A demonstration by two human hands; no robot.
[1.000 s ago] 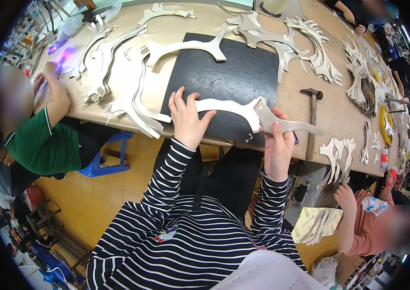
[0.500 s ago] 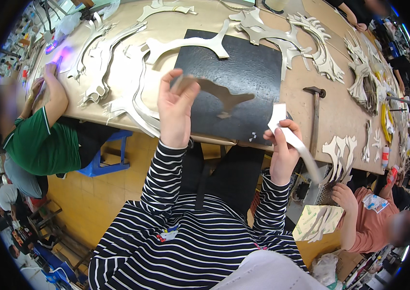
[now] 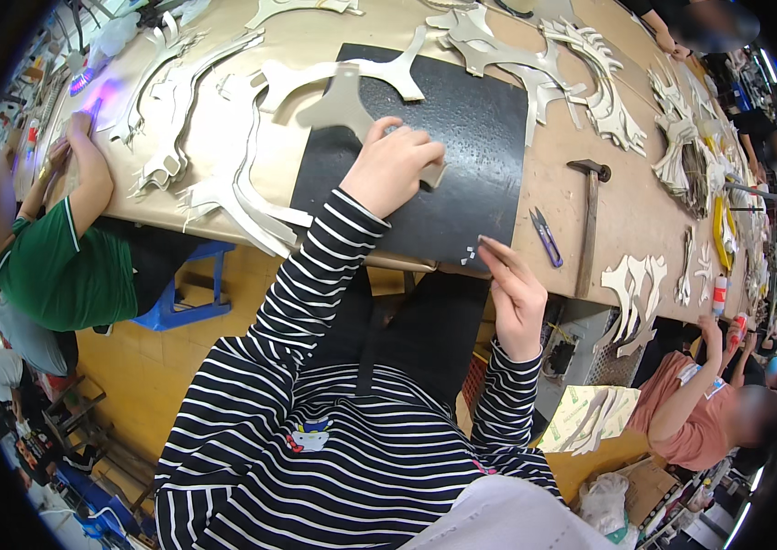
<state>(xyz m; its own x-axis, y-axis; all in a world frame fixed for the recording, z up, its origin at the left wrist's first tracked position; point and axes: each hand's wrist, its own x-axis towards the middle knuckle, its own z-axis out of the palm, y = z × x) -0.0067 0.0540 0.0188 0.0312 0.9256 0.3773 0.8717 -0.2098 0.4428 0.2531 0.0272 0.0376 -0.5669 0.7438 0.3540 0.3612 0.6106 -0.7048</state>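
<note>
Gripping a flat, grey-beige, branched piece of leather-like sheet (image 3: pixel 338 103), the left hand (image 3: pixel 390 170) has its fingers curled down, back of the hand uppermost. The piece spreads forward and left of the knuckles, and a short end of what looks like the same piece shows at the fingertips. All this lies over a black, textured, roughly square mat (image 3: pixel 480 119), which extends forward and to the right of that hand.

The right hand (image 3: pixel 518 298) is at the mat's near edge, fingers extended and held close together; whether anything is pinched there cannot be told. Just beside its fingertips lie tiny white scraps (image 3: pixel 470 250). Near it, forward and to the right, is a pair of snips with purple handles (image 3: pixel 551 247), and beyond those a wooden-handled hammer with a dark metal head (image 3: pixel 589 229).

Directly forward of the left hand, an off-white, forked flat piece (image 3: pixel 397 70) lies across the mat's far edge. To that hand's left is a stack of long, curved off-white strips (image 3: pixel 228 203). Well right of the right hand sits a fan of narrow whitish strips (image 3: pixel 628 275).
</note>
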